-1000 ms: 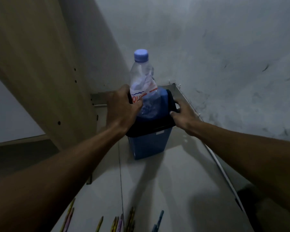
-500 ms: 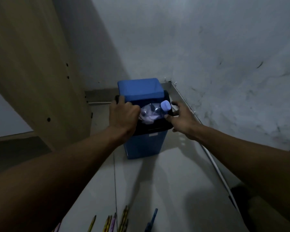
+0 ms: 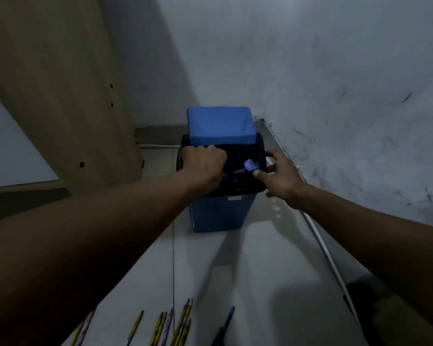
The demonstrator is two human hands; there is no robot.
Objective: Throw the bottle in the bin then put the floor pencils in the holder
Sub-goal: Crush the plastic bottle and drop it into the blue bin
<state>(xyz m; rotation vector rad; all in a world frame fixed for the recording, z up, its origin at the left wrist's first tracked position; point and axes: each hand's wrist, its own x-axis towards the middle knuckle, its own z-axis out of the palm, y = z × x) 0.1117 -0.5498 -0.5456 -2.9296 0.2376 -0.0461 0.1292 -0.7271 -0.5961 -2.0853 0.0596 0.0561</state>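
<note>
Dim lighting is making most detail hard to read. The bottle (image 3: 245,168) is sitting mostly down inside the bin (image 3: 220,211); only its pale cap and a sliver of clear neck are showing in the dark opening, and the body is hidden, so nothing else in the bin can be made out. The blue swing lid (image 3: 220,126) is tilting back behind the opening, with the black collar (image 3: 238,188) ringing it.

The left hand (image 3: 205,166) is lying over the left part of the opening, fingers (image 3: 216,152) curled down into a clench on the collar edge; whether they are also touching the bottle is hidden by the hand itself. The right hand (image 3: 278,176) is spreading loosely at the bin's right edge, thumb tip just beside the cap, fingers (image 3: 271,154) released and resting at the collar, not gripping anything visible.

The bin is standing on the floor (image 3: 260,270) in the corner, close to the grey wall (image 3: 310,83) and near a wooden panel (image 3: 60,83) on the left.

Pencils (image 3: 180,323) are lying on the floor at the bottom edge, well apart from the bin, their lower ends cut off by the frame; colours are hard to tell, yellowish and purplish at best. A dark blue item (image 3: 225,325) is lying beside them, also cut off, unidentifiable. The holder is not showing anywhere here.
</note>
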